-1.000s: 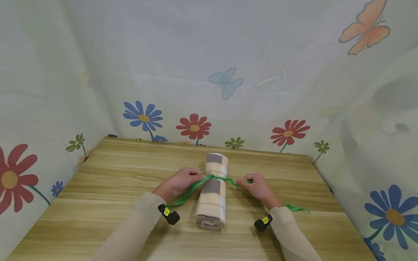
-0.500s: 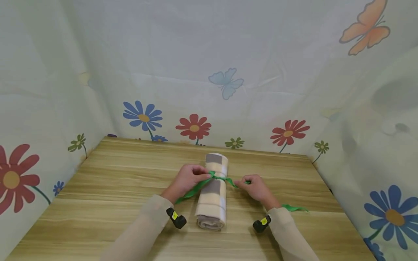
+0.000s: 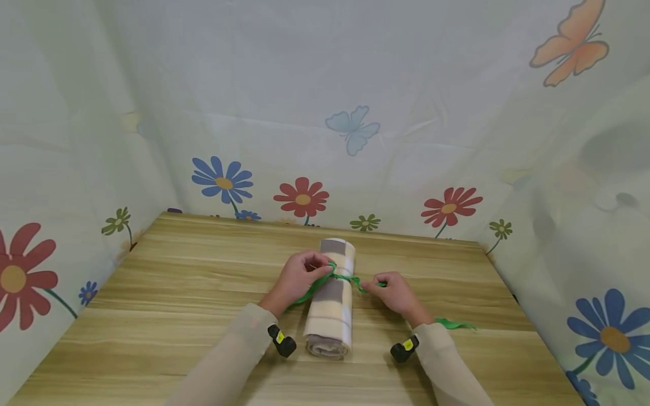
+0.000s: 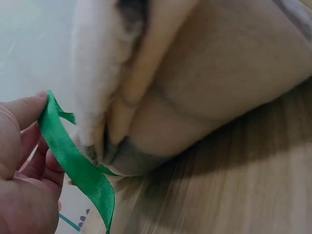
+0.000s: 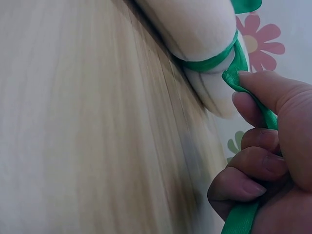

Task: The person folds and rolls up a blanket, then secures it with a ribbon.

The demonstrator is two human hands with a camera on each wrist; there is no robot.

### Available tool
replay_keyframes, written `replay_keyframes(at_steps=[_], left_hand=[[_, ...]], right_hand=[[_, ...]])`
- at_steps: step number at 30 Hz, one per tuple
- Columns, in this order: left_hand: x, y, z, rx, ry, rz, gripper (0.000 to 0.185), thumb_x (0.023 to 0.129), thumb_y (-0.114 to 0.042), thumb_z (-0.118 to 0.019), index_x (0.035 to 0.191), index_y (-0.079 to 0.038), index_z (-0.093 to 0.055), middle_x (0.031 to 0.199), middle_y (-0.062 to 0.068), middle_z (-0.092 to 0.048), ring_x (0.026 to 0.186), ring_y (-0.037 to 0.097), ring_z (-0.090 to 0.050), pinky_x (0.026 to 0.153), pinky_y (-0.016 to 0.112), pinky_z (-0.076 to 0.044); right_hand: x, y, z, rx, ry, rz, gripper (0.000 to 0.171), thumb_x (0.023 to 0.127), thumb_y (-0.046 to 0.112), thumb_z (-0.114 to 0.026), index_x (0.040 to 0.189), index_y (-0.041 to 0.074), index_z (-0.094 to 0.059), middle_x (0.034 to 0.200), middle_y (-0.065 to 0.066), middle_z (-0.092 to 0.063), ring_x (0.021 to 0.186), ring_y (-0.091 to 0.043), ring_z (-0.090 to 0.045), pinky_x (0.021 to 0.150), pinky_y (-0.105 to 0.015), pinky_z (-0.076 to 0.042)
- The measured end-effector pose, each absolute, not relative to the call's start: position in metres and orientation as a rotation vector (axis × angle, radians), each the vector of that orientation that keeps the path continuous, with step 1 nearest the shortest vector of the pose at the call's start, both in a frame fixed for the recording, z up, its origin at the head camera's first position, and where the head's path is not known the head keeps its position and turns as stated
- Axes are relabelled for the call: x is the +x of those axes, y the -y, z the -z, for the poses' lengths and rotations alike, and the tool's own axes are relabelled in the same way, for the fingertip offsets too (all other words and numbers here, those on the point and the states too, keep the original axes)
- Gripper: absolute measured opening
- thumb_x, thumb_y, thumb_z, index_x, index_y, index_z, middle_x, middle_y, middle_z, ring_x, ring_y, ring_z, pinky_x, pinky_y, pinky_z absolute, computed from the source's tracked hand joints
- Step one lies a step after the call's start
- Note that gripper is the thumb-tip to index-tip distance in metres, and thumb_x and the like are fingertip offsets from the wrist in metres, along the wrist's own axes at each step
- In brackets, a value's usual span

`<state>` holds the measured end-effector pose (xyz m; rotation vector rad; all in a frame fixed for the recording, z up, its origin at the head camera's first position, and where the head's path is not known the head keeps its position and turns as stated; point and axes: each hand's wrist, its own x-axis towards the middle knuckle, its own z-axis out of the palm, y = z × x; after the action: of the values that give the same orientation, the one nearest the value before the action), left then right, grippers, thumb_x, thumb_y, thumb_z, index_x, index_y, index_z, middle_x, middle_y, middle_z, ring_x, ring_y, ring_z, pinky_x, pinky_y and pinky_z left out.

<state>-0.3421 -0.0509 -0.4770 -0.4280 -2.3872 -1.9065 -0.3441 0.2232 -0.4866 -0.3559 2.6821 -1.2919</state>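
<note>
A rolled checked blanket [image 3: 329, 316] in cream, grey and white lies lengthwise on the table. Round its middle runs a green ribbon [image 3: 345, 277], crossed on top. My left hand [image 3: 298, 277] pinches one part of the ribbon between thumb and fingertips, just over the roll's left side; in the left wrist view a length of ribbon [image 4: 73, 156] hangs down from that pinch. To the right of the roll, my right hand [image 3: 398, 291] grips the other part. The right wrist view shows that ribbon [image 5: 236, 73] between thumb and forefinger, then passing through the curled fingers.
The wooden table [image 3: 203, 254] carries the roll. A ribbon tail [image 3: 454, 324] lies to the right, past the right wrist. Behind the table and at both sides hangs a curtain [image 3: 264, 84] printed with flowers and butterflies. Each wrist wears a small black camera [image 3: 404, 349].
My left hand has moved right and slightly up, carrying its ribbon part over the roll and raising a small loop near the crossing. The right hand has barely shifted; the roll stays put.
</note>
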Motion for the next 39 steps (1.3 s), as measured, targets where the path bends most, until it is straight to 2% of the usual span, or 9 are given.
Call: replay_keyframes(at_steps=[5, 11, 15, 22, 28, 32, 36, 39], left_hand=[[-0.341, 0.048, 0.476, -0.386, 2.360, 1.922, 0.013, 0.092, -0.022, -0.078, 0.101, -0.015, -0.073, 0.096, 0.001, -0.073, 0.085, 0.014, -0.064, 0.074, 0.025, -0.052], [-0.340, 0.046, 0.474, -0.461, 2.372, 1.842, 0.024, 0.095, -0.018, -0.075, 0.118, -0.013, -0.074, 0.100, 0.004, -0.072, 0.085, 0.012, -0.063, 0.074, 0.024, -0.052], [-0.339, 0.046, 0.473, -0.513, 2.405, 1.760, 0.016, 0.096, -0.020, -0.073, 0.110, -0.015, -0.078, 0.104, 0.001, -0.071, 0.086, 0.011, -0.063, 0.074, 0.024, -0.052], [-0.339, 0.047, 0.474, -0.499, 2.390, 1.733, 0.009, 0.096, -0.022, -0.073, 0.102, -0.019, -0.078, 0.100, -0.001, -0.073, 0.084, 0.011, -0.064, 0.073, 0.026, -0.053], [-0.338, 0.051, 0.471, -0.464, 2.412, 1.702, 0.006, 0.095, -0.024, -0.075, 0.100, -0.021, -0.078, 0.097, -0.004, -0.072, 0.084, 0.012, -0.063, 0.073, 0.026, -0.053], [-0.338, 0.054, 0.469, -0.465, 2.426, 1.673, 0.006, 0.095, -0.024, -0.075, 0.099, -0.021, -0.078, 0.097, -0.004, -0.072, 0.084, 0.013, -0.063, 0.074, 0.027, -0.053], [-0.337, 0.056, 0.466, -0.476, 2.433, 1.657, 0.006, 0.095, -0.023, -0.075, 0.099, -0.020, -0.077, 0.096, -0.003, -0.071, 0.084, 0.014, -0.062, 0.074, 0.027, -0.053], [-0.335, 0.058, 0.465, -0.487, 2.441, 1.641, 0.005, 0.095, -0.022, -0.075, 0.098, -0.019, -0.077, 0.094, -0.002, -0.070, 0.082, 0.013, -0.061, 0.072, 0.026, -0.052]], right_hand=[[-0.342, -0.223, 0.484, -0.359, -2.669, 1.298, 0.046, 0.095, 0.040, -0.073, 0.070, 0.002, -0.064, 0.058, 0.007, -0.041, 0.056, -0.010, -0.037, 0.056, -0.024, -0.033], [-0.339, -0.226, 0.481, -0.358, -2.661, 1.328, 0.049, 0.094, 0.044, -0.073, 0.071, 0.002, -0.063, 0.058, 0.007, -0.040, 0.056, -0.010, -0.036, 0.056, -0.024, -0.033], [-0.338, -0.231, 0.475, -0.360, -2.624, 1.319, 0.047, 0.095, 0.046, -0.071, 0.078, 0.003, -0.068, 0.063, 0.007, -0.045, 0.060, -0.011, -0.039, 0.059, -0.025, -0.035], [-0.338, -0.260, 0.453, -0.508, -2.606, 1.077, 0.027, 0.102, 0.034, -0.064, 0.102, 0.011, -0.078, 0.072, 0.003, -0.053, 0.064, -0.012, -0.044, 0.058, -0.026, -0.039], [-0.332, -0.289, 0.422, -0.658, -2.569, 0.912, 0.023, 0.101, 0.023, -0.067, 0.091, 0.003, -0.073, 0.069, 0.004, -0.050, 0.060, -0.008, -0.045, 0.055, -0.025, -0.039], [-0.329, -0.298, 0.405, -0.700, -2.620, 0.804, 0.020, 0.099, 0.016, -0.068, 0.082, 0.008, -0.073, 0.071, 0.005, -0.054, 0.061, -0.007, -0.044, 0.057, -0.025, -0.040], [-0.330, -0.300, 0.392, -0.655, -2.729, 0.652, 0.014, 0.096, 0.015, -0.071, 0.086, 0.010, -0.079, 0.090, 0.001, -0.068, 0.076, -0.011, -0.054, 0.068, -0.029, -0.047], [-0.333, -0.296, 0.387, -0.609, -2.786, 0.555, 0.010, 0.094, 0.013, -0.072, 0.092, 0.007, -0.081, 0.090, -0.001, -0.071, 0.077, -0.012, -0.056, 0.069, -0.031, -0.049]])
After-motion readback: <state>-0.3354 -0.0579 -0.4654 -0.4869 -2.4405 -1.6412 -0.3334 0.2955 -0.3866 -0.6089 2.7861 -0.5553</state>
